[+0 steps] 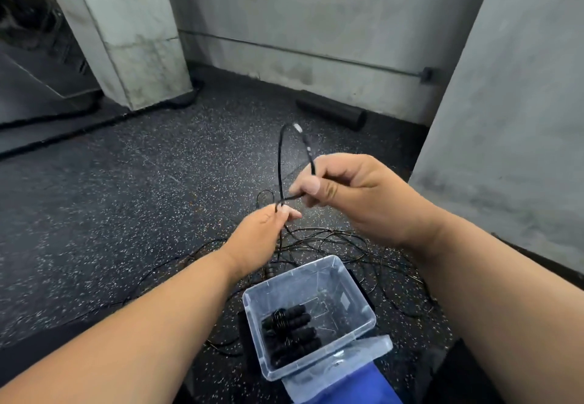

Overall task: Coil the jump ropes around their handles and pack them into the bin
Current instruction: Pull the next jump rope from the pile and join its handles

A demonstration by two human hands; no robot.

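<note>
A thin black jump rope (279, 157) arches up in a loop between my hands. My right hand (354, 195) pinches one side of the loop between thumb and fingers. Lower and to the left, my left hand (268, 230) pinches the rope where the strands cross. The remaining rope lies in loose tangles (331, 242) on the speckled floor behind the bin. A clear plastic bin (363, 305) stands below my hands and holds black ribbed handles wound with rope (290, 331). Another handle (271, 272) peeks out under my left wrist.
The bin's clear lid (357, 359) leans against its near side, over something blue (373, 384). A black cylinder (331, 113) lies by the far concrete wall. A concrete pillar (132, 34) rises at the left and a wall panel (512, 103) at the right.
</note>
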